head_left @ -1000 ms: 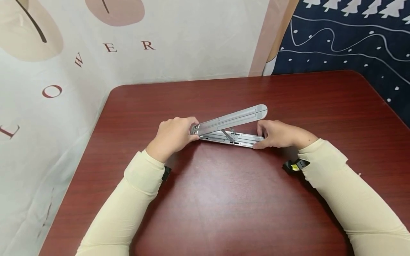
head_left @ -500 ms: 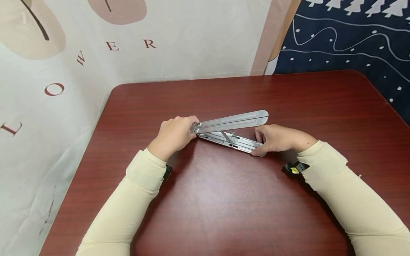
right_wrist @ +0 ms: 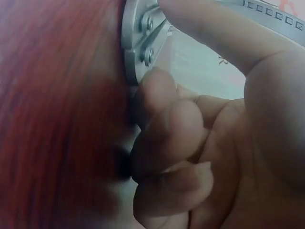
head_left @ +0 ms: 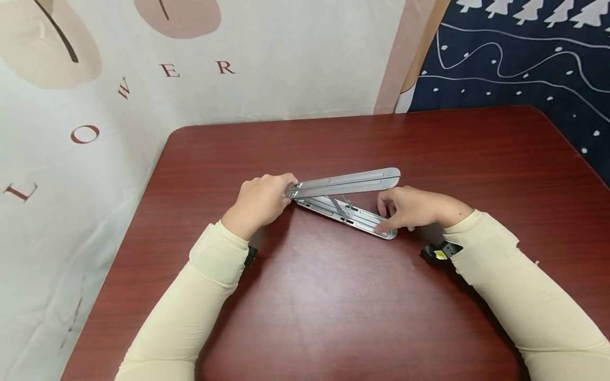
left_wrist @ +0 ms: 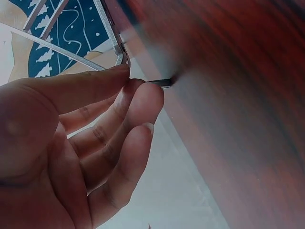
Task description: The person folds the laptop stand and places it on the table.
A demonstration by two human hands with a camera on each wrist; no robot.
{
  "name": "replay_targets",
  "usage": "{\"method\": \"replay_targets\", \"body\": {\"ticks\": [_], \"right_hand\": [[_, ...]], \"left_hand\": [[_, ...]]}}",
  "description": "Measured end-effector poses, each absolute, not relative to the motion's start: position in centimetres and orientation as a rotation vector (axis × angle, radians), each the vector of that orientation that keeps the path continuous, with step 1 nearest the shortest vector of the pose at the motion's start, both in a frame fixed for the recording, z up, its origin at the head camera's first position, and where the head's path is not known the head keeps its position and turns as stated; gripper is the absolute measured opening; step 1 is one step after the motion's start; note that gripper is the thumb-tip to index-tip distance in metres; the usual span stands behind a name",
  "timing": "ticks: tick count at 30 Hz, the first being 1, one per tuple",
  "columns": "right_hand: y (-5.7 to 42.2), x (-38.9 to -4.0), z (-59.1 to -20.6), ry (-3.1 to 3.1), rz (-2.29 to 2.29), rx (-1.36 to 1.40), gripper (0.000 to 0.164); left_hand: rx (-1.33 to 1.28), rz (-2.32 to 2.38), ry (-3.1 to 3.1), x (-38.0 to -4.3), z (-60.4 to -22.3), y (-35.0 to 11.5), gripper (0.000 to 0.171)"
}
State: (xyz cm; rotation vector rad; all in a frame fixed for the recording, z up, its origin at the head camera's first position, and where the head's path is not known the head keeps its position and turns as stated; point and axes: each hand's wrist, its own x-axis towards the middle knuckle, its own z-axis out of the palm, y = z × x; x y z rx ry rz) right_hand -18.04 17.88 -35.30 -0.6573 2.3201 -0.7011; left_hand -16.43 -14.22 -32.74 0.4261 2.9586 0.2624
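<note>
A silver metal folding laptop stand point(head_left: 352, 181) lies in the middle of the table in the head view. Its upper arm slants up from a hinge at the left end, a strut point(head_left: 339, 207) joining it to the slotted base below. My left hand point(head_left: 261, 205) pinches the hinge end between thumb and fingers. At the base's right end, my right hand point(head_left: 412, 206) has its thumb on the metal and its fingers curled behind. The right wrist view shows the split, screwed end point(right_wrist: 143, 40) of the stand between thumb and fingers. In the left wrist view, fingertips meet at the frame point(left_wrist: 107, 28).
The stand is on a dark red wooden table point(head_left: 305, 296) with rounded far corners. A pale lettered cloth point(head_left: 286, 63) hangs behind and to the left, and a navy tree-patterned cloth point(head_left: 500, 58) behind on the right. Black wrist camera gear point(head_left: 436, 253) sits under the right cuff.
The base's right end has swung toward me with my right hand's thumb on it. The upper arm's free end has also shifted slightly toward me. My left hand stays at the hinge.
</note>
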Motion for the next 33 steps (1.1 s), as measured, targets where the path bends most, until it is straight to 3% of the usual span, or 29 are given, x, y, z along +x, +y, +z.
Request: {"method": "replay_targets", "body": {"ticks": [8,33], "right_hand": [[18.2,-18.2,-35.7,2.290,-0.806,-0.709,0.018],[17.2,-17.8,-36.0,2.273,-0.968,-0.760,0.005]], "left_hand": [[0.440,0.256,2.900,-16.9,-33.1,-14.4,0.042],[0.486,0.216,2.892,-18.8,-32.7,-13.7,0.042]]}}
